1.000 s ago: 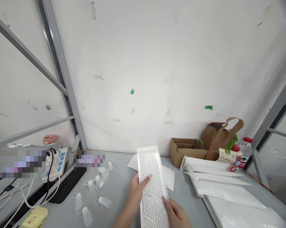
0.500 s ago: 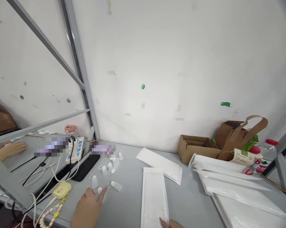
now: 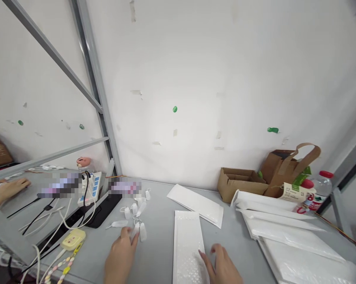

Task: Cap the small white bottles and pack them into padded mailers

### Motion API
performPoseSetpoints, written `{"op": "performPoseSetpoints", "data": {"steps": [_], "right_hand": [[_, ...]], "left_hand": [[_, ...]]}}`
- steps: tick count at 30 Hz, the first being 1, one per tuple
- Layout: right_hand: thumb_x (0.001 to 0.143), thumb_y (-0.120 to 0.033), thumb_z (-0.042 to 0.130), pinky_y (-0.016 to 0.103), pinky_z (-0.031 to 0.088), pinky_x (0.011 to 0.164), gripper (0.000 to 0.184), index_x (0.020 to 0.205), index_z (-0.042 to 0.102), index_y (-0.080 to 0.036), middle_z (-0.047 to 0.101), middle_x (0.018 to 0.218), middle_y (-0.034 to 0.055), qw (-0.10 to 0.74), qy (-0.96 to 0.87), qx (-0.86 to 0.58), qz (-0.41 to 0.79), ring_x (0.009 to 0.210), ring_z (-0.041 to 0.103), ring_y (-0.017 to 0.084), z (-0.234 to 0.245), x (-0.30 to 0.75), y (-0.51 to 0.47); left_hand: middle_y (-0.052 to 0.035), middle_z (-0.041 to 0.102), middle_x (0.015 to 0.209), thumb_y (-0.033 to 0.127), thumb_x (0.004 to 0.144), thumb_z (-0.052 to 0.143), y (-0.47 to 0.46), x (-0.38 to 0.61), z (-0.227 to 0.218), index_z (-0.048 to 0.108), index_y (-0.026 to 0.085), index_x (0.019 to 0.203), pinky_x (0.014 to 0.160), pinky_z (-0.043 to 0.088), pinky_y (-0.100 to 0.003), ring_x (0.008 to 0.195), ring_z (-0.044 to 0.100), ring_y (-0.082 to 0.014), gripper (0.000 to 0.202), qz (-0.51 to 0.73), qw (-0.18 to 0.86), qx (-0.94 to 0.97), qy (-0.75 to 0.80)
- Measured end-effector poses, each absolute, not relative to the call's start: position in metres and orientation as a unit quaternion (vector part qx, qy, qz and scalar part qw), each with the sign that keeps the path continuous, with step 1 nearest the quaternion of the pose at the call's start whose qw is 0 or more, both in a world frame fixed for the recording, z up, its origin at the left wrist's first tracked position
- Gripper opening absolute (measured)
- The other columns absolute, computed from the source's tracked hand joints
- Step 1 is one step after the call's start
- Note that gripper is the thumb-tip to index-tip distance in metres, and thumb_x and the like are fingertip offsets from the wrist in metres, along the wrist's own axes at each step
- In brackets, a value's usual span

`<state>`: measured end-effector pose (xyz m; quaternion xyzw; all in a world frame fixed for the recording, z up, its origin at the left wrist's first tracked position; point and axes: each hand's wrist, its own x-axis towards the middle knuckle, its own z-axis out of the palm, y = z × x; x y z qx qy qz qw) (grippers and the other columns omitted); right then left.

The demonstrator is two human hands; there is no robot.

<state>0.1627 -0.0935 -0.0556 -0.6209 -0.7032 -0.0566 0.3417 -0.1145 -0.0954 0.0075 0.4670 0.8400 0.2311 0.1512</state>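
My left hand (image 3: 120,254) reaches over the grey table (image 3: 157,252), its fingertips closed on small white plastic tags (image 3: 138,232) from a scatter of several tags (image 3: 133,208). A long white bubble mailer (image 3: 187,246) lies flat in front of me. My right hand (image 3: 222,263) rests on its lower right edge with fingers spread. A second white mailer (image 3: 197,204) lies behind it.
A stack of white mailers (image 3: 281,240) fills the right side. An open cardboard box (image 3: 239,182), a brown paper bag (image 3: 287,167) and a bottle (image 3: 318,193) stand at the back right. A power strip (image 3: 90,188), cables and a yellow item (image 3: 73,239) lie left. Another person's hand (image 3: 8,189) shows far left.
The mailer, held up in both hands a second ago, now lies flat. My left hand moved left to the tags and pinched some; my right hand came up onto the mailer.
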Motion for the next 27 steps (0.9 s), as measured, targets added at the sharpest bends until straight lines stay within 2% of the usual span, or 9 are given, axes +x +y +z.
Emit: {"op": "performPoseSetpoints", "data": {"steps": [2,4,8,11,16,19,22,24,27], "right_hand": [[0.091,-0.04,0.036,0.027,0.044,0.05,0.024,0.078,0.048,-0.023,0.058,0.072,0.0038,0.34,-0.741,-0.575,-0.067,0.061,0.059,0.019,-0.039,0.158,-0.073],[0.092,-0.029,0.033,0.032,0.045,0.062,0.024,0.079,0.051,-0.022,0.059,0.077,0.0067,0.334,-0.754,-0.558,-0.095,0.071,0.058,0.022,-0.028,0.148,-0.05],[0.09,-0.013,0.036,0.036,0.041,0.067,0.022,0.079,0.054,-0.019,0.059,0.078,0.0081,0.259,-0.77,-0.573,-0.112,0.075,0.054,0.024,-0.028,0.124,-0.017],[0.088,-0.009,0.037,0.036,0.039,0.067,0.022,0.077,0.054,-0.018,0.058,0.077,0.0079,0.242,-0.771,-0.576,-0.122,0.074,0.051,0.024,-0.039,0.115,-0.009],[0.086,-0.005,0.037,0.034,0.035,0.067,0.024,0.075,0.052,-0.019,0.055,0.074,0.006,0.275,-0.788,-0.53,-0.149,0.072,0.047,0.022,-0.052,0.112,-0.008],[0.084,-0.003,0.038,0.034,0.032,0.068,0.023,0.074,0.052,-0.019,0.055,0.073,0.0055,0.292,-0.791,-0.514,-0.157,0.071,0.046,0.022,-0.057,0.111,-0.006],[0.085,-0.004,0.039,0.035,0.031,0.068,0.023,0.072,0.051,-0.018,0.054,0.07,0.0047,0.3,-0.792,-0.512,-0.147,0.07,0.045,0.022,-0.062,0.11,-0.004],[0.086,-0.006,0.039,0.035,0.031,0.067,0.023,0.07,0.052,-0.018,0.054,0.068,0.0048,0.301,-0.789,-0.518,-0.138,0.068,0.045,0.022,-0.063,0.109,-0.003],[0.087,-0.007,0.037,0.035,0.03,0.067,0.025,0.071,0.053,-0.018,0.054,0.069,0.0049,0.313,-0.791,-0.511,-0.122,0.069,0.045,0.022,-0.062,0.109,-0.004]], "left_hand": [[-0.0138,0.066,0.091,0.041,0.079,0.038,-0.093,-0.108,0.006,0.045,0.012,0.118,0.077,0.043,-0.037,0.091,0.062,-0.0296,0.049,0.304,0.169,0.466,0.814],[-0.0103,0.065,0.091,0.043,0.077,0.041,-0.085,-0.096,0.005,0.044,0.015,0.123,0.08,0.043,-0.036,0.091,0.061,-0.0266,0.054,0.379,0.23,0.478,0.758],[-0.0058,0.066,0.083,0.045,0.067,0.057,-0.051,-0.059,0.0,0.057,0.018,0.103,0.076,0.044,-0.03,0.083,0.061,-0.0215,0.045,0.483,0.419,0.49,0.592],[-0.0066,0.066,0.086,0.043,0.063,0.065,-0.02,-0.033,-0.01,0.057,0.017,0.094,0.065,0.043,-0.028,0.074,0.062,-0.0185,0.041,0.494,0.545,0.464,0.494],[0.0059,0.054,0.058,0.045,0.06,0.069,0.015,-0.019,-0.03,0.04,0.017,0.12,0.052,0.041,-0.024,0.053,0.055,-0.0123,0.072,0.491,0.563,0.456,0.483],[0.0088,0.049,0.053,0.048,0.058,0.069,0.021,-0.02,-0.039,0.035,0.014,0.125,0.046,0.041,-0.024,0.046,0.05,-0.0104,0.083,0.486,0.566,0.458,0.483],[0.0105,0.046,0.052,0.048,0.06,0.067,0.021,-0.023,-0.043,0.023,0.015,0.133,0.048,0.044,-0.024,0.047,0.049,-0.0097,0.092,0.491,0.559,0.458,0.487],[0.0111,0.045,0.053,0.045,0.062,0.066,0.021,-0.025,-0.043,0.019,0.017,0.136,0.051,0.046,-0.023,0.049,0.05,-0.0093,0.092,0.489,0.558,0.462,0.487],[0.0098,0.046,0.055,0.041,0.062,0.067,0.021,-0.03,-0.04,0.032,0.02,0.129,0.05,0.045,-0.022,0.049,0.052,-0.0089,0.078,0.472,0.557,0.476,0.49]]}}
